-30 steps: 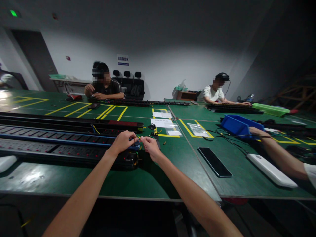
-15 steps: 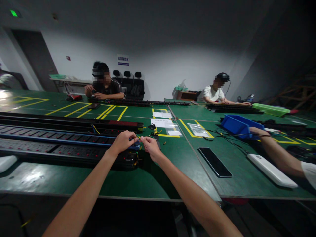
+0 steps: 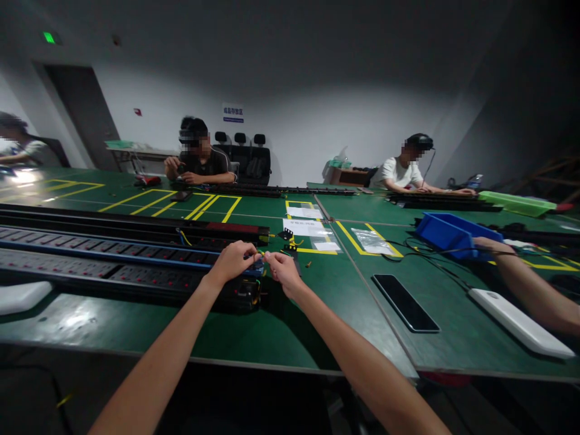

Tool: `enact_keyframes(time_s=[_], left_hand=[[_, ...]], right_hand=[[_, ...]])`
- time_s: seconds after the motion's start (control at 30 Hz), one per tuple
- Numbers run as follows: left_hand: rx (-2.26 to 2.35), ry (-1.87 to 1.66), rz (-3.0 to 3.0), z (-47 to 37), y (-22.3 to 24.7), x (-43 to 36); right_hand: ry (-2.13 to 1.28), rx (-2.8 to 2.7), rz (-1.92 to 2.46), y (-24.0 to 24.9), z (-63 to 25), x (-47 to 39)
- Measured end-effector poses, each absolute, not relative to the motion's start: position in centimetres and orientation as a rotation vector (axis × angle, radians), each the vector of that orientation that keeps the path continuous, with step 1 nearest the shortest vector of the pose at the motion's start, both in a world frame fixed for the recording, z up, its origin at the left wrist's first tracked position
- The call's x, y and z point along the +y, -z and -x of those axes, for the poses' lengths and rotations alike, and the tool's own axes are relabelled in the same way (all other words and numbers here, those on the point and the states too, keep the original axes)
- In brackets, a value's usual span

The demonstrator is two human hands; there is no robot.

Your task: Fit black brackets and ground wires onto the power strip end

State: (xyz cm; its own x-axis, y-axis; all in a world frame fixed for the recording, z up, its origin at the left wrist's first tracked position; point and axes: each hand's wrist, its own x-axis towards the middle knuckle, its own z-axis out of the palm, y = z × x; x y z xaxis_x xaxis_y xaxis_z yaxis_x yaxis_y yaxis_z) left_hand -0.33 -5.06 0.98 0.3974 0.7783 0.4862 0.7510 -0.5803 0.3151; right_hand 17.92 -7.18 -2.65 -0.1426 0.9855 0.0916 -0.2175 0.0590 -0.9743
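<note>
Close together at the right end of the long black socket strips (image 3: 158, 279), both of my hands work with fingertips pinched. A thin yellow-green wire (image 3: 261, 253) runs between them. My left hand (image 3: 233, 263) is closed on the wire's left side, above the end of the blue-edged strip (image 3: 190, 264). From the right, my right hand (image 3: 284, 273) pinches the same wire between thumb and fingers. The exact grip points are small and partly covered by the fingers. More loose wires show at the nearest strip's open end (image 3: 256, 293).
Behind the hands lie black brackets (image 3: 289, 235) and paper sheets (image 3: 306, 228). To the right are a phone (image 3: 405, 303), a white power bank (image 3: 519, 323) and a blue bin (image 3: 446, 232), with a co-worker's hand (image 3: 492, 246) at it. Two people sit across the green table (image 3: 294, 338).
The view has shifted slightly, so the scene sits a little further right. My hands stay pinched at the wire by the strip end. The co-worker's hand remains at the blue bin.
</note>
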Motion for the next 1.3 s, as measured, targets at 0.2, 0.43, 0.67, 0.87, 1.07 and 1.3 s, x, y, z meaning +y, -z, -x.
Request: enact_keyframes(time_s=[0.2, 0.43, 0.67, 0.87, 1.07, 1.3], left_hand=[[1.433, -0.934, -2.584, 0.26, -1.19, -5.34], [1.410, -0.941, -2.587, 0.24, -0.98, -5.26], [1.413, -0.939, -2.585, 0.22, -1.16, -5.50], [1.404, -0.940, -2.592, 0.14, -1.15, -5.51], [1.409, -0.934, -2.583, 0.25, -1.04, -5.43], [1.412, -0.938, -2.579, 0.34, -0.90, -5.23]], right_hand=[[-1.352, -1.194, 0.923, 2.67, -17.86, -7.25], [-1.346, -1.200, 0.933, 2.81, -17.78, -7.19], [-1.355, -1.186, 0.931, 2.94, -17.82, -7.14], [-1.359, -1.189, 0.931, 3.05, -17.81, -7.05], [-1.359, -1.190, 0.936, 3.06, -17.84, -7.07], [-1.346, -1.201, 0.939, 3.00, -17.81, -7.09]])
